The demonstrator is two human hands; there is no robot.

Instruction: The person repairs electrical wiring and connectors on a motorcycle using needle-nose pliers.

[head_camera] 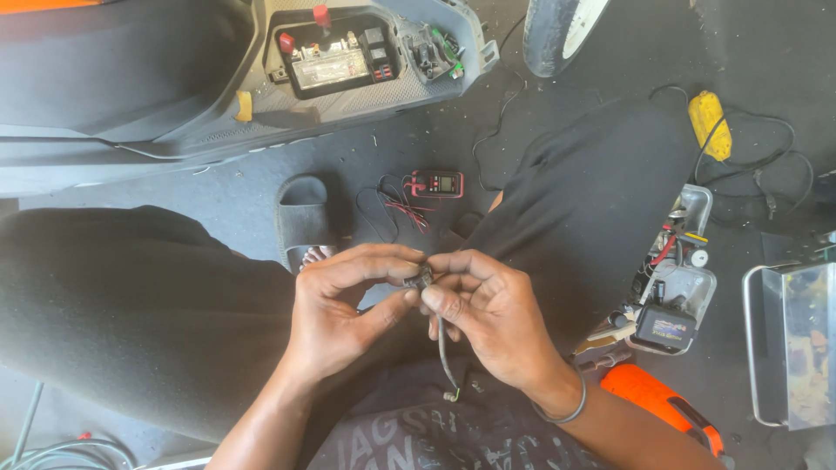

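While a scooter's opened floor panel (261, 104) with its exposed battery (335, 57) fills the eleven o'clock corner of the view, a seated person works low at centre on a small dark connector (421, 278); the left hand (335, 309) comes in from eight o'clock, thumb and forefinger closed on the connector's left end; the right hand (488, 318), banded at the wrist, comes in from four o'clock and pinches the right end, so the piece sits clamped between both sets of fingertips, about equally near each hand; from the connector a thin grey wire (442, 352) drops toward six o'clock, its long axis nearly vertical, ending in a small plug (451, 396) that hangs free over the dark printed shirt; the person's knees flank the hands at nine and two o'clock, leaving a narrow gap of floor above the grip; in that gap, at twelve o'clock from the hands, lie a dark sandal (305, 218) and a small red meter (437, 184) with its leads; further right, at three o'clock, stand a clear tray of parts (675, 278), an orange tool (666, 405) and a metal frame (788, 344), all well apart from the grip.
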